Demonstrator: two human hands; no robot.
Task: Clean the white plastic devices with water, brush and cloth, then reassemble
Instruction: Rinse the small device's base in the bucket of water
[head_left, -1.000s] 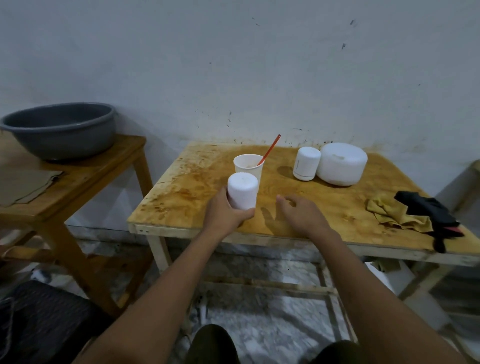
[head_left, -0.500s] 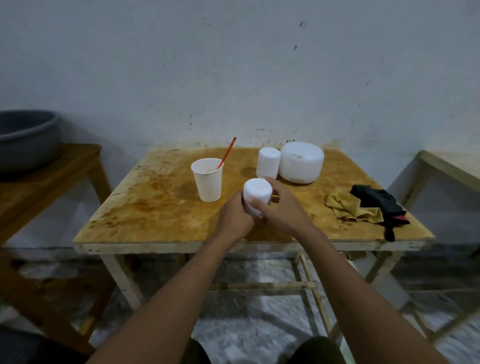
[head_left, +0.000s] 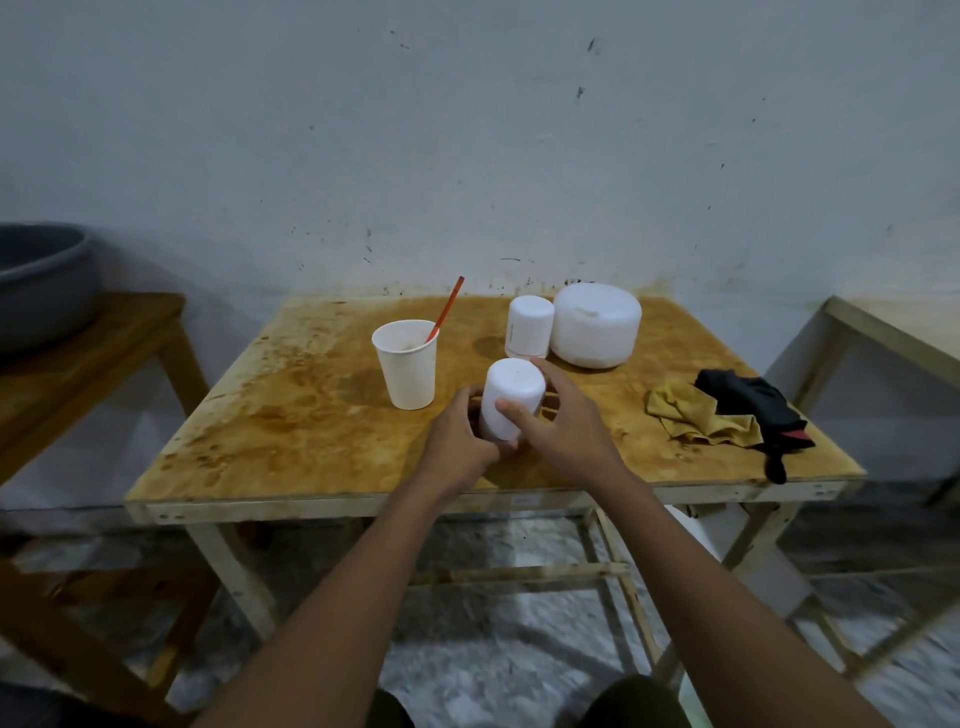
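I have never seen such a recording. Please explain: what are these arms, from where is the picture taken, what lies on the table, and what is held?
No machine here: a person wears a camera on the head, looking down at their own bare arms. The left hand and right hand grip a small white device. On the wooden table stand a paper cup with a red stick in it, a second small device and a large round device; a yellow cloth and black cloth lie at the right.
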